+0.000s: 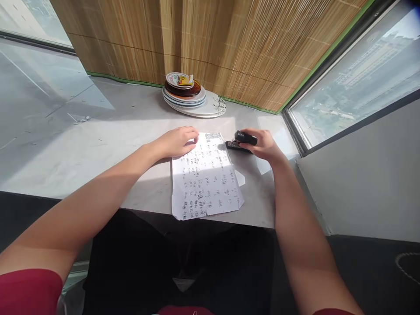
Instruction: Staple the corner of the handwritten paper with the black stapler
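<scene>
Grey counter [98,144] under strong sunlight, shadowed toward the near edge. Stack of plates [193,98] at the back of the counter, against the bamboo blind [229,43]: wide white plate with a dark leafy print at the bottom, several pale plates above, a brown glass dish [183,89] near the top, a small patterned dish holding something yellow uppermost. Green strip along the blind's lower edge. Window [361,74] to the right, dark frame, hazy buildings beyond. Second pane at far left. Dark floor below the counter.
</scene>
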### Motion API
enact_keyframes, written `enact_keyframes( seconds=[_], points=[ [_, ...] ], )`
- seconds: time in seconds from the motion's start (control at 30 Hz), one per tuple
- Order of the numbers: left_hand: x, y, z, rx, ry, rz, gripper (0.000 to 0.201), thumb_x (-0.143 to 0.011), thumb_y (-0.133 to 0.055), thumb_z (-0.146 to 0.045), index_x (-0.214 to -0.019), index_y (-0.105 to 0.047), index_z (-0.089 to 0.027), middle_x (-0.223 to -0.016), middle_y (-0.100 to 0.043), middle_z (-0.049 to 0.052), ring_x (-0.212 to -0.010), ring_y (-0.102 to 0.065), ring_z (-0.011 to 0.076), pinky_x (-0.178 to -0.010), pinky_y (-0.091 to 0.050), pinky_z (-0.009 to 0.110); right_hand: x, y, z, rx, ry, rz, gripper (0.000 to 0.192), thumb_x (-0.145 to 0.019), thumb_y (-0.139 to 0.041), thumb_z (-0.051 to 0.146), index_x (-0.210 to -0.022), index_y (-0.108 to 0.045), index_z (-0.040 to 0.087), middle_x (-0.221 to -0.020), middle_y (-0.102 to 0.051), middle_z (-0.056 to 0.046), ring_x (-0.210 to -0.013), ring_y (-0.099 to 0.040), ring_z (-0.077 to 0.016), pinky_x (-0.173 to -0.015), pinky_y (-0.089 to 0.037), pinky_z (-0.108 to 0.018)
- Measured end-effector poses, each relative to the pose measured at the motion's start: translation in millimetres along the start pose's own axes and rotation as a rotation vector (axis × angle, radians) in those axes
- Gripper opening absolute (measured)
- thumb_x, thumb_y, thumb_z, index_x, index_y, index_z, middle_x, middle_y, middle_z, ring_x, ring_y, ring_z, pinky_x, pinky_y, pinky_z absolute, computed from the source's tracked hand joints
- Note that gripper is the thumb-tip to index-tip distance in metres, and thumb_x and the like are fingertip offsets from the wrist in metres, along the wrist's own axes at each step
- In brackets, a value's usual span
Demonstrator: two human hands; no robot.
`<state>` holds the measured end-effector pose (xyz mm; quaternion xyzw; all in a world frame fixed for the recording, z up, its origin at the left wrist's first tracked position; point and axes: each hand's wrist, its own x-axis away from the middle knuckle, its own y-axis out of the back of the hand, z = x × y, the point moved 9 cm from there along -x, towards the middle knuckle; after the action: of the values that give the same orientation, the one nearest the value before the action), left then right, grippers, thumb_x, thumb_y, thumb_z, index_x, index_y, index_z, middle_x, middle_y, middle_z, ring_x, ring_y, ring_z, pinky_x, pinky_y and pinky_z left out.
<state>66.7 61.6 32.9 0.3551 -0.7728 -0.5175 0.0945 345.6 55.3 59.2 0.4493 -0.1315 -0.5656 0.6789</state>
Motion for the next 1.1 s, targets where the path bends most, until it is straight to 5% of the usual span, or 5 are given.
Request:
enact_keyframes(
  seconds=[0.17, 0.4, 0.67, 0.97, 1.1],
  points=[
    [-3.5, -26.1, -17.4, 0.005, -0.084, 0.095, 0.049, -0.103, -0.061, -0.039, -0.152, -0.066, -0.033, -0.166, -0.058, 0.005, -0.154, -0.049, 0.0304, -0.129, -0.034, 0.047, -1.7, -9.0, 13.6, 0.008, 0.021, 0.062, 0.035, -0.087, -0.082, 0.045, -0.117, -0.08, 0.026, -0.112, -0.082, -0.008, -0.107, -0.076, -0.0334, -0.101, -0.062, -0.057],
    [0.3, -24.1, -33.3, -0.063, -0.132, 0.107, 0.044, -0.095, -0.07, -0.041, -0.137, -0.076, -0.029, -0.163, -0.059, 0.009, -0.146, -0.053, 0.0362, -0.127, -0.034, 0.052, -1.3, -18.2, 32.9, 0.01, 0.061, 0.121, 0.027, -0.091, -0.08, 0.039, -0.115, -0.078, 0.027, -0.111, -0.08, -0.007, -0.103, -0.075, -0.0312, -0.097, -0.062, -0.054],
    [2.2, -31.6, -47.3, 0.009, -0.128, 0.186, 0.063, -0.097, -0.071, -0.052, -0.159, -0.062, -0.043, -0.178, -0.044, -0.001, -0.165, -0.033, 0.0379, -0.136, -0.018, 0.055, 0.1, -32.2, 53.6, -0.026, 0.106, 0.175, 0.027, -0.095, -0.079, 0.042, -0.118, -0.079, 0.028, -0.116, -0.079, -0.007, -0.106, -0.073, -0.0309, -0.097, -0.06, -0.051],
    [3.5, -33.4, -44.6, 0.062, -0.147, 0.177, 0.057, -0.102, -0.067, -0.055, -0.157, -0.065, -0.043, -0.179, -0.041, 0.002, -0.165, -0.037, 0.0337, -0.133, -0.031, 0.048, -7.0, -49.1, 66.1, -0.03, 0.092, 0.057, 0.033, -0.097, -0.072, 0.034, -0.13, -0.077, 0.031, -0.106, -0.076, -0.006, -0.099, -0.069, -0.0279, -0.095, -0.056, -0.049],
    [4.1, -35.2, -36.1, 0.013, -0.112, 0.198, 0.061, -0.101, -0.068, -0.06, -0.159, -0.063, -0.042, -0.182, -0.034, 0.001, -0.17, -0.024, 0.036, -0.137, -0.022, 0.054, -5.9, -49.8, 61.0, -0.026, 0.068, 0.03, 0.041, -0.097, -0.073, 0.034, -0.138, -0.074, 0.034, -0.105, -0.075, -0.006, -0.1, -0.068, -0.0288, -0.097, -0.057, -0.051]
  ],
)
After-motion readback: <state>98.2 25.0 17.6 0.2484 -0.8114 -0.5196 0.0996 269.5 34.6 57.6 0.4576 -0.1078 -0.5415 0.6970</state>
